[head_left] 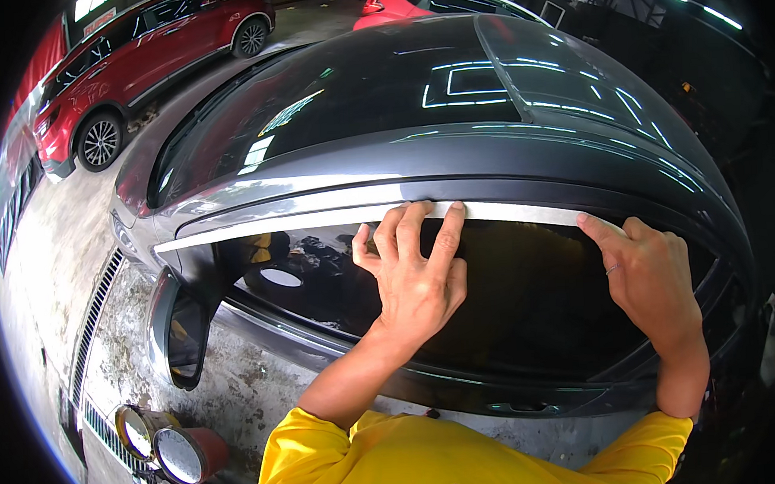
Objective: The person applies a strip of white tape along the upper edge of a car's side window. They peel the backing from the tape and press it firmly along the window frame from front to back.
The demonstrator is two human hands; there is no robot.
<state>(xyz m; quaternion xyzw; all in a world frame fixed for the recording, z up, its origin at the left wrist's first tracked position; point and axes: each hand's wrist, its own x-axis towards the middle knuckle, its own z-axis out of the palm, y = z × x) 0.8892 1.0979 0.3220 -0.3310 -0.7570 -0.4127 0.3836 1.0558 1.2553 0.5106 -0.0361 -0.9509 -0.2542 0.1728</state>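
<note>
Where the roof of a grey car (358, 164) curves down to its side window (520, 297), a long, pale, narrow strip (317, 218) runs along the upper edge of the window frame, from near the wing mirror (184, 333) toward the rear, its face plain. The left hand (420, 288) has its fingers loosely spread, with the fingertips resting on the middle stretch of the strip rather than closed round it. The right hand (653, 274), which wears a thin ring, sets an extended index fingertip against the strip farther back, its other fingers bent; whether it pinches the strip there, I cannot tell.

Lettering shows on a small sign (99, 21) at the upper left, beyond a parked red car (176, 44).

The grey car's paint is glossy, and its dark upper glass (346, 92) mirrors bright ceiling lights as white lines and rectangles. The side window is dark too, with pale reflections toward the front. Below the mirror the floor (246, 369) is pale, worn and blotched, crossed by a slotted drain grate (96, 307). Near the grate, a reddish bucket (213, 450) and a second bucket (163, 420) stand side by side. At the top, part of another red car (383, 4) shows behind the grey one. Tube lights (722, 15) glow against the dark right side of the room.
</note>
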